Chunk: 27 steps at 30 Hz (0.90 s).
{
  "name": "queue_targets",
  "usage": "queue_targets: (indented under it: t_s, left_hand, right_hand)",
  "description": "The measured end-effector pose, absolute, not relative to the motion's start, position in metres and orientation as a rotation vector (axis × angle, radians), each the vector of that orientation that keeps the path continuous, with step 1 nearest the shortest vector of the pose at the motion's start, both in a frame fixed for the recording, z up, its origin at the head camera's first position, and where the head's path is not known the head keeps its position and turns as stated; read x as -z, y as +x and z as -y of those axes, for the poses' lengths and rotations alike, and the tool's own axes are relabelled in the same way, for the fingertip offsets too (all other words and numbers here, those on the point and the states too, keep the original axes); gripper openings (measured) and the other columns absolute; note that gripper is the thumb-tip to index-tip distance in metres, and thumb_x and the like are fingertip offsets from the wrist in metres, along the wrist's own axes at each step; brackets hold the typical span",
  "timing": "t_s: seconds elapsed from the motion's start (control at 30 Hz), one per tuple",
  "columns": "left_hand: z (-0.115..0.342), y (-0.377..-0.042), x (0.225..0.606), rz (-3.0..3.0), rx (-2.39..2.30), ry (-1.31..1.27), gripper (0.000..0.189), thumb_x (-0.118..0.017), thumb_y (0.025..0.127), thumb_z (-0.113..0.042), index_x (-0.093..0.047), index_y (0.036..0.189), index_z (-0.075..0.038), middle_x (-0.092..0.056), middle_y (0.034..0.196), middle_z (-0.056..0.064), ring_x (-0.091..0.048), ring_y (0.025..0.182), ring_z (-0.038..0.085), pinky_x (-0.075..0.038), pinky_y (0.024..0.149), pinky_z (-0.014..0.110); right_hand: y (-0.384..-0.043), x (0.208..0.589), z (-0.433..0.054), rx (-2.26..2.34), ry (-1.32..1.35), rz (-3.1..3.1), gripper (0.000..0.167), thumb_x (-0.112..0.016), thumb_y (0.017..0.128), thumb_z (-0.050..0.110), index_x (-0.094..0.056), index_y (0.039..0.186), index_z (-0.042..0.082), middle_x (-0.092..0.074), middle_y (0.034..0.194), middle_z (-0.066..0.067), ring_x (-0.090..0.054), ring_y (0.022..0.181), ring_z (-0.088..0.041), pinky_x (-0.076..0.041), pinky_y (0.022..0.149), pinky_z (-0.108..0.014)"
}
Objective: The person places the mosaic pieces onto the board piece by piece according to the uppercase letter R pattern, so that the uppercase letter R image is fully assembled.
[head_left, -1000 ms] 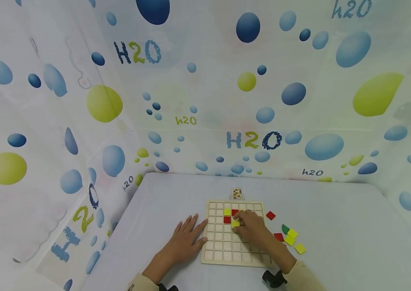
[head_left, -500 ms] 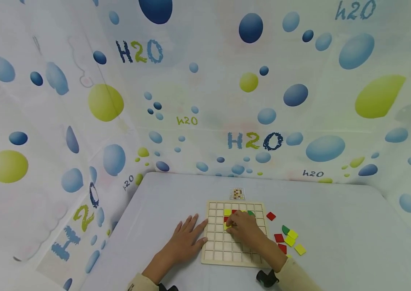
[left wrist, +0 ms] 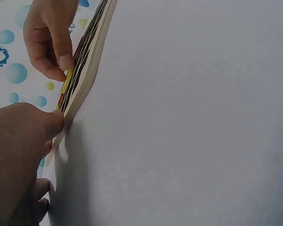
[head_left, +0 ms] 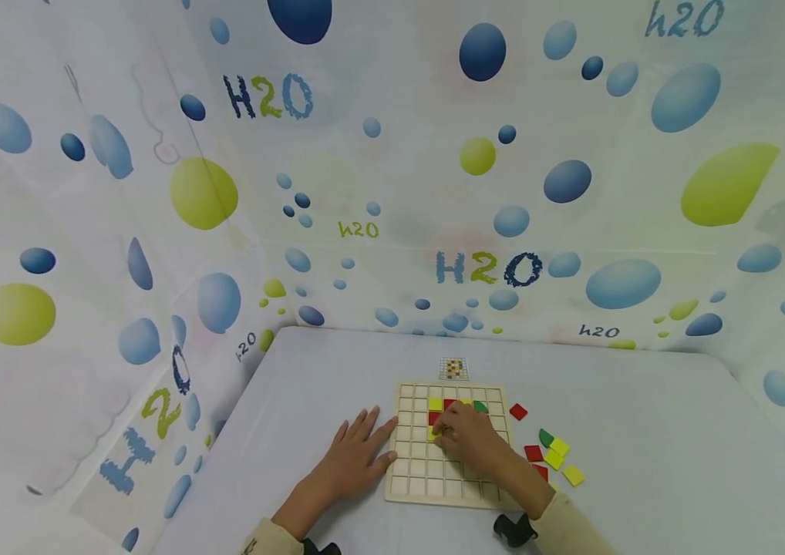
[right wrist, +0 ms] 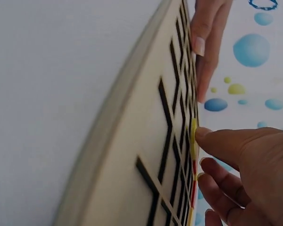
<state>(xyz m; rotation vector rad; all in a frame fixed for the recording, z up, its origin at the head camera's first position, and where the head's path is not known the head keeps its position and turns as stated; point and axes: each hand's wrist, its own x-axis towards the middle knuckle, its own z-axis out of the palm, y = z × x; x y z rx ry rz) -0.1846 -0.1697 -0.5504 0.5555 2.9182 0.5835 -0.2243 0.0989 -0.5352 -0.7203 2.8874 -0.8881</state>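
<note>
On the white table (head_left: 337,370), the left hand (head_left: 356,459), spread, steadies the wooden grid board (head_left: 417,486); the right hand (head_left: 473,441) touches a yellow tile (head_left: 431,434), pinch unclear: seat it squarely.

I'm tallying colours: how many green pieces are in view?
2: one green piece on the board, beyond the right hand; another green piece on the table, right of the board. That hand may hide more.

The light is diffuse, dimmer in the wrist views, with a soft shadow (left wrist: 78,165) beside the board (left wrist: 90,68).
</note>
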Motion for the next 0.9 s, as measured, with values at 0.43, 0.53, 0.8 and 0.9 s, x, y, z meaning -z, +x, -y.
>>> queue_targets:
  t_s: [0.43, 0.53, 0.8, 0.9]
  left_hand:
    - [0.168, -0.183, 0.550, -2.906, -0.578, 0.538, 0.063, -0.050, 0.109, -0.053, -0.040, 0.164, -0.025, -0.028, 0.173, 0.016, -0.022, 0.161, 0.040, -0.018, 0.125, 0.069]
    - [0.168, -0.183, 0.550, -2.911, -0.579, 0.539, 0.063, -0.050, 0.109, -0.053, -0.040, 0.164, -0.025, -0.028, 0.173, 0.016, -0.022, 0.161, 0.041, -0.019, 0.124, 0.070]
    - [0.167, -0.183, 0.549, -2.915, -0.578, 0.543, 0.063, -0.049, 0.109, -0.053, -0.039, 0.165, -0.026, -0.028, 0.173, 0.016, -0.022, 0.161, 0.041, -0.019, 0.124, 0.070]
    - [0.168, -0.182, 0.549, -2.915, -0.580, 0.539, 0.063, -0.049, 0.108, -0.054, -0.040, 0.165, -0.026, -0.028, 0.173, 0.016, -0.022, 0.161, 0.041, -0.019, 0.124, 0.071]
  right_hand:
    - [-0.262, 0.520, -0.195, 0.926, -0.037, -2.925, 0.040, -0.079, 0.095, 0.018, -0.064, 0.125, -0.003, -0.059, 0.118, -0.025, -0.060, 0.103, -0.035, -0.056, 0.089, -0.053]
    - [-0.264, 0.520, -0.210, 0.860, -0.021, -2.850, 0.041, -0.082, 0.092, 0.020, -0.063, 0.120, -0.003, -0.060, 0.111, -0.022, -0.058, 0.096, -0.032, -0.056, 0.083, -0.048]
    - [-0.265, 0.530, -0.221, 0.890, -0.109, -2.842, 0.033, -0.077, 0.093, 0.010, -0.063, 0.121, -0.003, -0.063, 0.112, -0.018, -0.059, 0.098, -0.029, -0.057, 0.095, -0.051]
    - [-0.264, 0.534, -0.220, 0.929, -0.138, -2.831, 0.036, -0.077, 0.094, 0.011, -0.062, 0.124, -0.002, -0.061, 0.112, -0.017, -0.057, 0.099, -0.028, -0.056, 0.093, -0.049]
